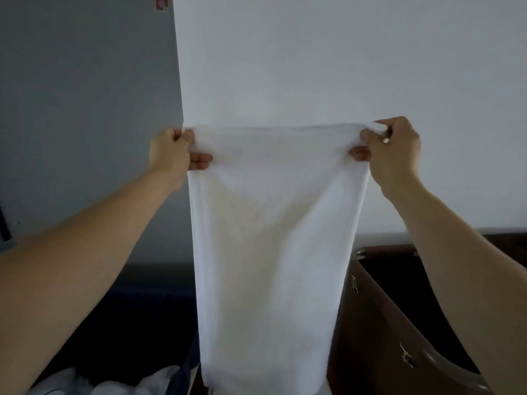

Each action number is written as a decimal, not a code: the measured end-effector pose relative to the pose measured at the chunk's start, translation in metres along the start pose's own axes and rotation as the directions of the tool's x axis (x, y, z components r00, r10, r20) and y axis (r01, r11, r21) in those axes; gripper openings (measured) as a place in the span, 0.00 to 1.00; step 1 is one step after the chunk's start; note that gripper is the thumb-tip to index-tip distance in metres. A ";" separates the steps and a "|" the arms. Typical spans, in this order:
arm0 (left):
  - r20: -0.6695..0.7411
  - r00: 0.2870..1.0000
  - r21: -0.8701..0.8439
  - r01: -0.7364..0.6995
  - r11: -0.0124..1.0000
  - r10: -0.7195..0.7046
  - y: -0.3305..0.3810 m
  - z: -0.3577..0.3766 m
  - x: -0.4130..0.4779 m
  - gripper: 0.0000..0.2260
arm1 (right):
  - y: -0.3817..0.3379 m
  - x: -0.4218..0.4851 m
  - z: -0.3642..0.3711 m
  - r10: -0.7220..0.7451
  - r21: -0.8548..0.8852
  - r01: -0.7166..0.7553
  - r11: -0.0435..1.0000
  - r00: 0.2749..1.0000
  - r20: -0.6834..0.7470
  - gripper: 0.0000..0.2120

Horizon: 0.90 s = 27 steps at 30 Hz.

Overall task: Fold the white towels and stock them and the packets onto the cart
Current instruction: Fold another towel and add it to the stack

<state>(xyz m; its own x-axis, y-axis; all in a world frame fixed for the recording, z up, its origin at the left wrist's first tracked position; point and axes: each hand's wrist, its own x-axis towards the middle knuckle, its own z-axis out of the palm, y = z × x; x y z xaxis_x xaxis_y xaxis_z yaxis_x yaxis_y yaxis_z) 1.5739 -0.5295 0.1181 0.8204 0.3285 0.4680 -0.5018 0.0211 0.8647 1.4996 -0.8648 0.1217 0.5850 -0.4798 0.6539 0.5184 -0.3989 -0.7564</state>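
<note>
- Head view: 1 white towel hangs full length in front of the wall, stretched flat between 2 raised hands.
- The left hand pinches the towel's top left corner, fingers curled round the edge; the right hand grips the top right corner likewise.
- This looks like the opening step of folding: the towel is spread, no crease made.
- Next, the 2 corners likely need to be brought together evenly.
- The brown cart stands lower right; more white cloth lies lower left.

2 hands, left and right, grip white towel upright.
</note>
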 end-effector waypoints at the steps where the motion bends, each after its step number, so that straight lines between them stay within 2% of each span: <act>1: -0.008 1.000 -0.007 -0.002 1.000 0.002 -0.001 0.000 -0.001 0.06 | 0.001 -0.001 0.001 -0.011 0.003 0.011 1.000 1.000 -0.012 0.08; 4: -0.035 0.999 -0.018 0.038 0.999 -0.039 -0.007 -0.005 -0.004 0.07 | 0.001 -0.006 0.007 0.018 -0.032 -0.017 0.999 0.999 0.030 0.07; 8: 0.003 0.998 -0.006 0.059 0.998 -0.059 -0.015 -0.007 -0.004 0.07 | 0.003 -0.001 0.010 0.039 -0.037 -0.039 0.999 0.999 -0.003 0.04; 12: 0.035 0.996 0.000 0.079 0.997 -0.079 -0.021 -0.006 0.009 0.07 | 0.010 0.005 0.014 0.133 -0.058 -0.132 0.990 0.991 0.021 0.04; 18: 0.058 0.982 0.020 0.181 0.983 -0.181 -0.036 0.010 0.030 0.04 | 0.032 0.019 0.026 0.227 -0.056 -0.223 0.973 0.971 0.079 0.05; 21: 0.052 0.988 0.021 0.144 0.989 -0.145 -0.029 0.024 0.038 0.06 | 0.034 0.034 0.031 0.207 -0.027 -0.206 0.978 0.977 0.057 0.04; 27: -0.015 0.999 0.020 0.052 0.998 -0.052 0.006 0.037 0.041 0.07 | 0.022 0.057 0.021 0.100 0.045 -0.101 0.994 0.994 0.040 0.10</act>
<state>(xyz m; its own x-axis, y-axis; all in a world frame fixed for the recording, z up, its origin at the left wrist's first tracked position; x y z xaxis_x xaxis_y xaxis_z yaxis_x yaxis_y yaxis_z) 1.6145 -0.5511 0.1488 0.8412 0.3411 0.4196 -0.4524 0.0191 0.8916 1.5574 -0.8851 0.1430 0.6579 -0.4859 0.5754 0.4839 -0.3126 -0.8174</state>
